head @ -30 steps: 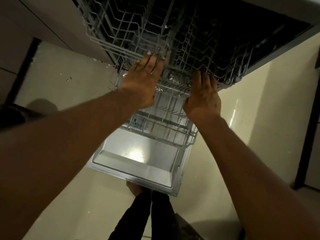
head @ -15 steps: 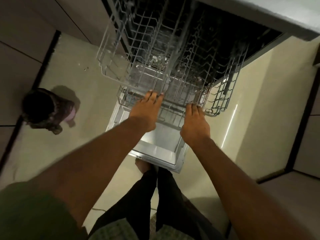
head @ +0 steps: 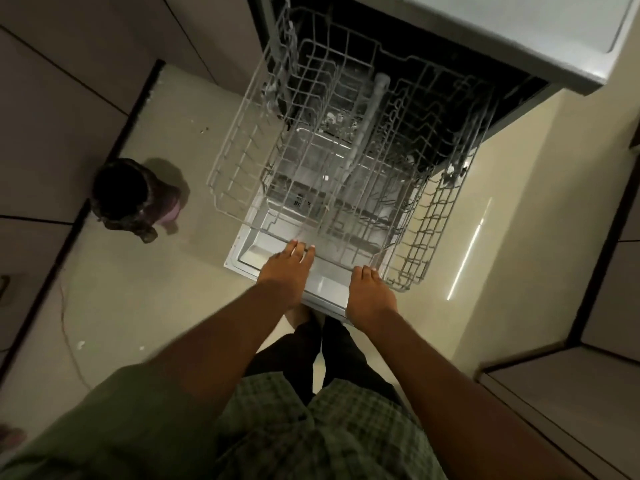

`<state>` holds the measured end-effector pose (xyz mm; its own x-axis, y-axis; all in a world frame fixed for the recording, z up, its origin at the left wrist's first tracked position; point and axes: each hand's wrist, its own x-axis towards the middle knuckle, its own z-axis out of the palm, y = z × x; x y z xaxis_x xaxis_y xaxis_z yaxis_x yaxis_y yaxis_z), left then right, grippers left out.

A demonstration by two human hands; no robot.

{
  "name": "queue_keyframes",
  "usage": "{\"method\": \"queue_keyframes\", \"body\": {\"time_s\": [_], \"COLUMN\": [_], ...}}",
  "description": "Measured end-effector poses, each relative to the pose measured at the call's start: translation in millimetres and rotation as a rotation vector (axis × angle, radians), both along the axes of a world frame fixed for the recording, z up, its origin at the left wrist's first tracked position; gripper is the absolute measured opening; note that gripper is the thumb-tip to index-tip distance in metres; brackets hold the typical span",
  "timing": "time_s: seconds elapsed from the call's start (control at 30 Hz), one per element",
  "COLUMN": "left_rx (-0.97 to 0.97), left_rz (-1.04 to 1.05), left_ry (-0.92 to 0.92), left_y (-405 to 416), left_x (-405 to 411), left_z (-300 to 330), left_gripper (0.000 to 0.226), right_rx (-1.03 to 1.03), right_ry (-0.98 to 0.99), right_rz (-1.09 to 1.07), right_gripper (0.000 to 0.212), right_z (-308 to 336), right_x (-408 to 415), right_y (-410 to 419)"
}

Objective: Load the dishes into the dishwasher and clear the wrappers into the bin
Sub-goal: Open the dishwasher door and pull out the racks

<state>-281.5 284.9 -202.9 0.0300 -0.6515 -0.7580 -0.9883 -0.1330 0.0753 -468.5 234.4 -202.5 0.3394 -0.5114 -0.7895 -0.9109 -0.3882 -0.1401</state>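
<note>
The dishwasher stands open with its door folded down flat. Its empty grey wire upper rack is drawn far out over the door. My left hand rests on the rack's front rail, its fingers laid out fairly straight over the wire. My right hand holds the same rail further right, fingers curled down over it. Through the wires I see the lower rack. No dishes or wrappers are in sight.
A small bin with a dark liner stands on the pale floor to the left of the door. Cabinet fronts line the left side, a countertop overhangs the dishwasher, and a low ledge sits at right.
The upper rack has slid out toward me with both hands on its front rail. My view has pulled back and now shows the bin and my legs.
</note>
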Motion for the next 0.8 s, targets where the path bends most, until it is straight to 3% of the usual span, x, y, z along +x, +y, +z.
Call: {"method": "queue_keyframes", "body": {"time_s": [0.17, 0.37, 0.5, 0.8], "left_rx": [0.01, 0.038, -0.043, -0.22], "left_rz": [0.009, 0.043, 0.109, 0.343], "left_ry": [0.021, 0.053, 0.047, -0.035], "left_y": [11, 6, 19, 46], "left_x": [4, 11, 24, 111], "left_z": [6, 24, 43, 74], "left_gripper": [0.102, 0.101, 0.101, 0.091], "right_rx": [0.022, 0.095, 0.049, -0.146], "right_ry": [0.014, -0.002, -0.095, -0.209], "right_rz": [0.057, 0.083, 0.086, 0.351], "right_gripper": [0.095, 0.087, 0.084, 0.09], "right_z": [-1, 15, 25, 59], "right_x": [0, 4, 26, 134], "right_y": [12, -7, -14, -24]}}
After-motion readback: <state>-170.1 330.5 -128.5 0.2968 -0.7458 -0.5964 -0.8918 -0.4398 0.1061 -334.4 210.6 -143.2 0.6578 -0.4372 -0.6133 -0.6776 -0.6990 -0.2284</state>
